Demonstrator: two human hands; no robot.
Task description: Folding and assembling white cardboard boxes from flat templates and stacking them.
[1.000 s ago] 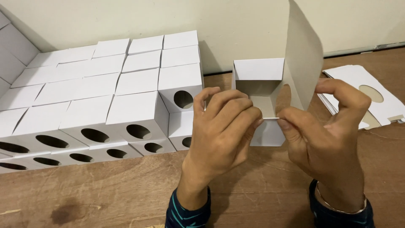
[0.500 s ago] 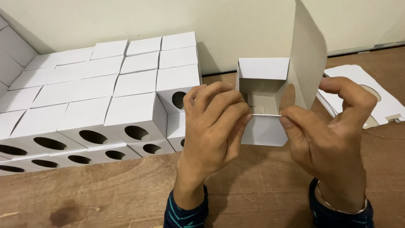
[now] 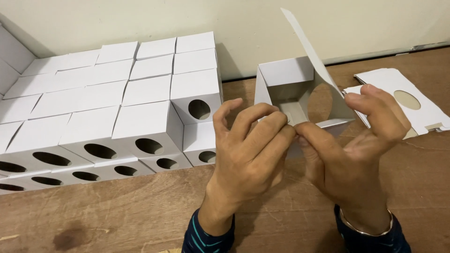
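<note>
Fingers [image 3: 262,122] of left hand [image 3: 246,150] and right hand [image 3: 349,157] pinch a small flap inside the open box [image 3: 286,77], centre tabletop [image 3: 117,215]. Tall lid upright. Step, judged: tucking flaps. Next calls for folding the lid. Finished boxes [image 3: 98,107] stacked left; flat blanks [image 3: 408,100] far right.

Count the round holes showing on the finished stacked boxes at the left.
9: one on the upper box by the wall, three mid-row, five along the bottom; others may be hidden.

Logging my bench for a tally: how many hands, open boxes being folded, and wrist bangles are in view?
Hands: 2, left hand and right hand
Open box: 1
Bangle: 1
Total: 4
</note>
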